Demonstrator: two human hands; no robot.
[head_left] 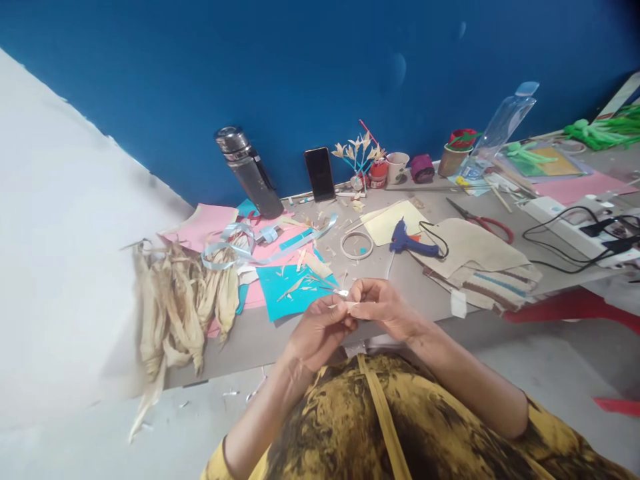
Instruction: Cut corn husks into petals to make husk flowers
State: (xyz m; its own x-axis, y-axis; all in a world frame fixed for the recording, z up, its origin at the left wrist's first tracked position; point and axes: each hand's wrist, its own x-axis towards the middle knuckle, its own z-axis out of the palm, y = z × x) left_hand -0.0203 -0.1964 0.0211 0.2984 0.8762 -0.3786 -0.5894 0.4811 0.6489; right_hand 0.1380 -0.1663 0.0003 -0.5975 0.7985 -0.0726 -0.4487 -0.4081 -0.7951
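My left hand (316, 331) and my right hand (387, 308) meet at the table's front edge, fingertips almost touching. Both are closed in a pinch on a small pale strip (353, 305), which looks like corn husk; the fingers cover most of it. A small shiny metallic tip (342, 293) shows just beyond the fingers, and I cannot tell whether a hand holds it. Husk scraps lie on a blue paper sheet (285, 293) left of my hands. Behind them are a roll of tape (357, 245) and a blue glue gun (414, 240).
Dried corn husks (173, 307) hang over the table's left edge. A dark flask (253, 177), a propped phone (319, 175) and husk flowers (357, 157) stand along the wall. To the right lie red-handled scissors (487, 223), folded cloth (475, 257) and a corded power strip (575, 227).
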